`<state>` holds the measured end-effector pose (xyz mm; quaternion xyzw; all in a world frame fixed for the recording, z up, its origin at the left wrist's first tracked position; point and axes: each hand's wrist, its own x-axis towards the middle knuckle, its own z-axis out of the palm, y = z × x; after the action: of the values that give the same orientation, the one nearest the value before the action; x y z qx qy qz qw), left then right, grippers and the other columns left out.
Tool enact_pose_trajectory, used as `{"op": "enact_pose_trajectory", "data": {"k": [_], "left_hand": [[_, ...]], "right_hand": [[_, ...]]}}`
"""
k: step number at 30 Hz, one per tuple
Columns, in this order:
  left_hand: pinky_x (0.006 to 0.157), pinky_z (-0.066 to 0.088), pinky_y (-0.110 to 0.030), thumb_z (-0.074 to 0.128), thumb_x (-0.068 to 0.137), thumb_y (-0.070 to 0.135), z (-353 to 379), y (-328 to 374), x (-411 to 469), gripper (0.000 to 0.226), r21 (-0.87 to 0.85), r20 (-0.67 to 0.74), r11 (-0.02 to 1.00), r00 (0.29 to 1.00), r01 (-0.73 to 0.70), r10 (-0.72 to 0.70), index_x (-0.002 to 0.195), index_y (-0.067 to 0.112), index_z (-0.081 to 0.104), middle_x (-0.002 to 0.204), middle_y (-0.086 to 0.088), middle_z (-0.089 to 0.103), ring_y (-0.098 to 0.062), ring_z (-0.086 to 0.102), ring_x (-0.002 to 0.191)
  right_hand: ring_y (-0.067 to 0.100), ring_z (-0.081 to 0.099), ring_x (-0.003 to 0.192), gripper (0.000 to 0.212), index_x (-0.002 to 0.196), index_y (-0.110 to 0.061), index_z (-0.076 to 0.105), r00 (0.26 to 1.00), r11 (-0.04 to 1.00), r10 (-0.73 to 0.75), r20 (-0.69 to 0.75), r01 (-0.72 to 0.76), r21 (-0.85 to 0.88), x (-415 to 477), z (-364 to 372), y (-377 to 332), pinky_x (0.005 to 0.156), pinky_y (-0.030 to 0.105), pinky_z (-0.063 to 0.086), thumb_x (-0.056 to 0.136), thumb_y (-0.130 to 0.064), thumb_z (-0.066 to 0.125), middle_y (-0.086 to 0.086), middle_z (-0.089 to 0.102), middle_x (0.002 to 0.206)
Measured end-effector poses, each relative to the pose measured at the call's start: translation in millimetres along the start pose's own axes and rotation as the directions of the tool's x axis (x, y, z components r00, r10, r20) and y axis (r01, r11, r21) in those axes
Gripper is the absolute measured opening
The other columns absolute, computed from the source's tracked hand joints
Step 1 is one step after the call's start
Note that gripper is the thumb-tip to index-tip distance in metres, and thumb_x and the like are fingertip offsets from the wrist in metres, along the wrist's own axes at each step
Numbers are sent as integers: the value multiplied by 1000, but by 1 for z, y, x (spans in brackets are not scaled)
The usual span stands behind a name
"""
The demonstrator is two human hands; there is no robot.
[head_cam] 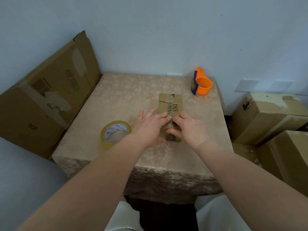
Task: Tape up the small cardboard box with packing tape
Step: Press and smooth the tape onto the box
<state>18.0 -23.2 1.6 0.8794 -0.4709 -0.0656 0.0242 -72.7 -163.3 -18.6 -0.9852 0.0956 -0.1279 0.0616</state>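
Two hands meet on the small cardboard box near the middle of the tabletop — the left hand lies flat with fingers spread across its top, the right hand pinches at the centre seam. A roll of clear packing tape lies just left; an orange tape dispenser stands at the far right corner. Beige patterned cloth covers the surface. Large cartons crowd both sides — bare cloth remains at the far left.
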Motion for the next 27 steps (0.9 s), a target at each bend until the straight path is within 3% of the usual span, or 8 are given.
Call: {"op": "enact_pose_trajectory", "data": {"k": [3,7,11,14,19,21,25,27], "left_hand": [[113,-3,-56,68,74,51,1,2,-1,84,3,0,1000,1000,8,-8,144,38,23,155,14,22,-23,7,145],[114,-7,-59,49,82,61,0,4,0,70,32,-30,999,1000,-3,4,143,38,25,155,12,24,-22,7,146],[114,-9,-57,34,90,59,0,7,2,62,61,-32,998,999,-19,21,144,32,24,155,8,24,-17,4,146],[114,-9,-54,35,93,52,1,7,1,58,65,-41,997,999,-31,33,145,29,24,156,7,23,-16,8,146],[114,-10,-50,33,96,47,6,10,1,54,75,-59,997,998,-19,23,145,28,23,156,5,22,-14,16,145],[114,-10,-50,33,96,46,7,11,1,53,81,-65,997,998,-14,19,145,27,23,156,4,22,-15,18,144],[114,-10,-50,34,96,46,9,11,1,54,98,-79,995,997,-6,14,145,26,24,156,4,23,-15,19,144],[114,-10,-49,37,95,46,9,12,1,55,98,-77,995,997,-3,11,144,26,25,156,4,24,-16,20,144]], "right_hand": [[28,63,93,48,114,-17,57,992,1000,3,124,0,-23,1,0,1,68,38,51,81,-52,59,4,55,112],[26,56,109,47,117,-19,56,991,1000,-2,131,3,-13,-3,3,3,72,40,54,80,-47,63,4,55,117],[38,52,123,44,109,-18,68,999,997,-36,-22,37,64,-6,3,12,89,49,53,81,-49,54,8,66,120],[40,46,130,50,118,-21,65,999,998,-32,-7,33,52,-11,9,18,102,57,39,87,-50,37,5,60,132],[40,51,125,48,120,-23,64,989,992,-91,-117,80,-99,-16,24,23,99,62,36,87,-46,39,2,64,127],[40,51,125,47,121,-23,63,979,988,-129,-161,112,-109,-15,26,26,101,63,32,85,-45,43,2,64,128],[41,50,126,55,124,-22,60,972,988,-140,-190,125,-85,-16,31,28,100,66,29,73,-38,74,3,62,130],[41,49,126,60,125,-23,59,975,992,-121,-184,110,-67,-16,31,27,100,66,30,70,-37,78,3,62,131]]}}
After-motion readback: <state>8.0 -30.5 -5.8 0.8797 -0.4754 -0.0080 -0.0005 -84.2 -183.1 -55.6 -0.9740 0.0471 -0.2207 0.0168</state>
